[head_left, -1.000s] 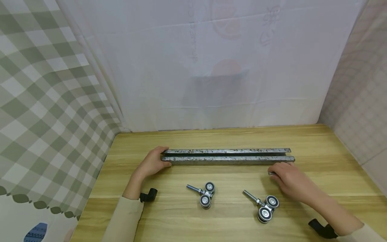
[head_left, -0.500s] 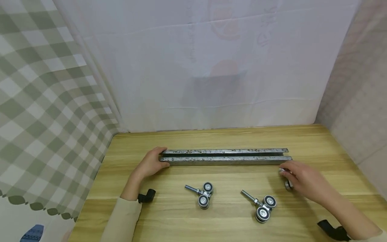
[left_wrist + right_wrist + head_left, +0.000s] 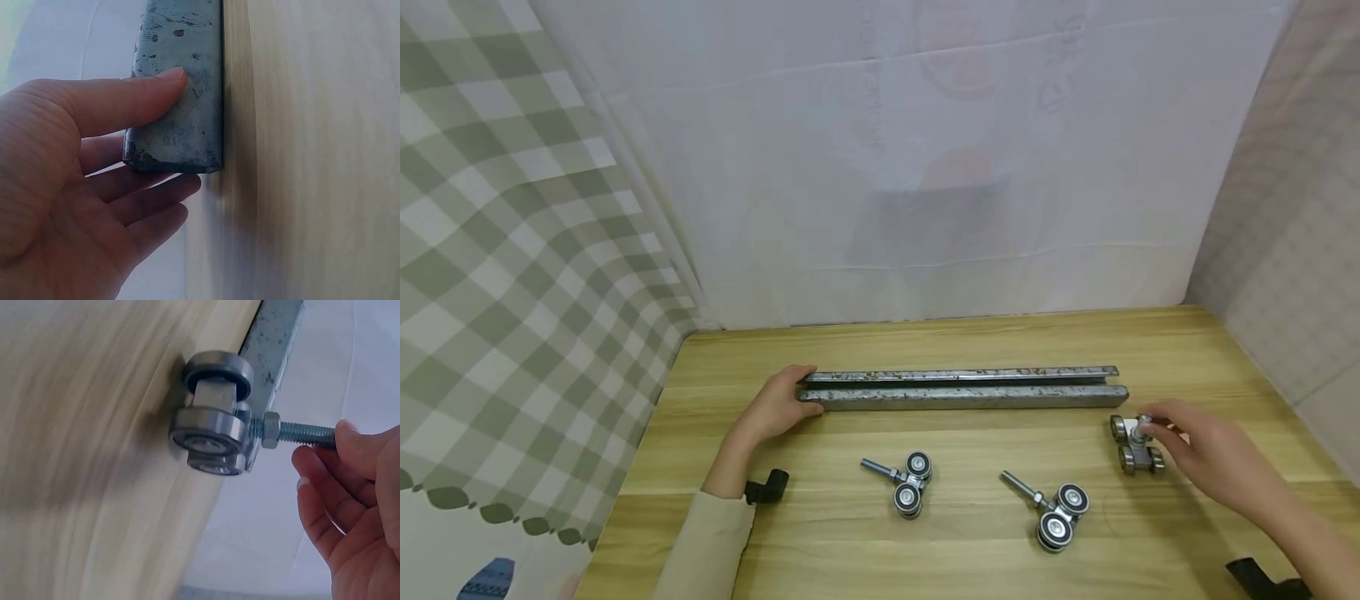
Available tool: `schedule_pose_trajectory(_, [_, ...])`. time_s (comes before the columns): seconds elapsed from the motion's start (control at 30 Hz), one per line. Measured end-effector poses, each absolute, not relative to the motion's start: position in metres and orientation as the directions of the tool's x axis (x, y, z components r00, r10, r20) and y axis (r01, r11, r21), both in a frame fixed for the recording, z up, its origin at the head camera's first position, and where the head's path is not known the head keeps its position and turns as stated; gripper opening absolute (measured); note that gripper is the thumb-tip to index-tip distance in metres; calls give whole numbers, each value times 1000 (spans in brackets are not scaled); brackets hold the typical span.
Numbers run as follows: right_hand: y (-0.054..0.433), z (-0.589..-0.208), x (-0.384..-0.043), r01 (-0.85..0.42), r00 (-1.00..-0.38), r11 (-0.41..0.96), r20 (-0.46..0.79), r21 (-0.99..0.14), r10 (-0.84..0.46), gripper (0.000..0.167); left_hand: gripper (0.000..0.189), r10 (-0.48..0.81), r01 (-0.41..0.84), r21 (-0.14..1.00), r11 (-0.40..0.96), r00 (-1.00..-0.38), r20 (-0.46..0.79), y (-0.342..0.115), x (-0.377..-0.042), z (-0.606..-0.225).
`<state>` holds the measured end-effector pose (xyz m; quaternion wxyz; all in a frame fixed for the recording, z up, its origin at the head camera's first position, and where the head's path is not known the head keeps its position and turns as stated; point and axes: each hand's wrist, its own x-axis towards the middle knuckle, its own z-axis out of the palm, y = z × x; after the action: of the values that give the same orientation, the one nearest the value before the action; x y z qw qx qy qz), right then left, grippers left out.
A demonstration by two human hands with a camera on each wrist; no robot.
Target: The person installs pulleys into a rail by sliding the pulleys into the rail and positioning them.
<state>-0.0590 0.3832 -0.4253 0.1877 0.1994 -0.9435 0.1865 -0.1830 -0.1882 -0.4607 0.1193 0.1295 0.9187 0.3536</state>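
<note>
The right hand (image 3: 1202, 439) pinches the bolt (image 3: 306, 433) of a roller (image 3: 1138, 455) between thumb and fingertips, bolt upright and wheels (image 3: 209, 422) lowest; whether they touch the bench (image 3: 850, 550) I cannot tell. The left hand (image 3: 775, 404) holds the rail (image 3: 962, 394) at its 9 o'clock end, thumb on the near wall, fingers reaching to the far side. The held roller is just beside the rail's 3 o'clock end, toward half past five from it.

The roller looks all metal: probably dense for its size, stiff, hard to damage, its weight low in the wheels. The thread should give some grip, and pinching it above the nut (image 3: 270, 430) leaves the wheels free; held by those, it could spin or slip. The rail looks rigid and heavier, its surface pitted; a grip across both walls at an end should steady it.

Farther out, a loose roller (image 3: 913, 482) lies at 7 o'clock from the rail's middle, a second roller (image 3: 1063, 516) at 5, both bolts pointing toward 10 o'clock
</note>
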Motion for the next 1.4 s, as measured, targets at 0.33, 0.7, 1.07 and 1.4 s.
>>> schedule_pose_trajectory(0.33, [402,-435,-59,-417,-852,839,472,-349,-228,23,75,300,117,684,720,-941,-154,-192,-181,-459])
schedule_pose_trajectory(0.7, [408,-432,-65,-360,-885,859,425,-365,-190,13,74,300,105,696,710,-940,-164,-190,-181,-458])
schedule_pose_trajectory(1.07, [418,-429,-73,-288,-915,866,384,-408,-124,12,74,313,126,695,708,-938,-148,-188,-182,-461])
schedule_pose_trajectory(1.4, [422,-427,-83,-230,-935,870,348,-436,-72,13,73,313,134,687,714,-939,-142,-189,-182,-461])
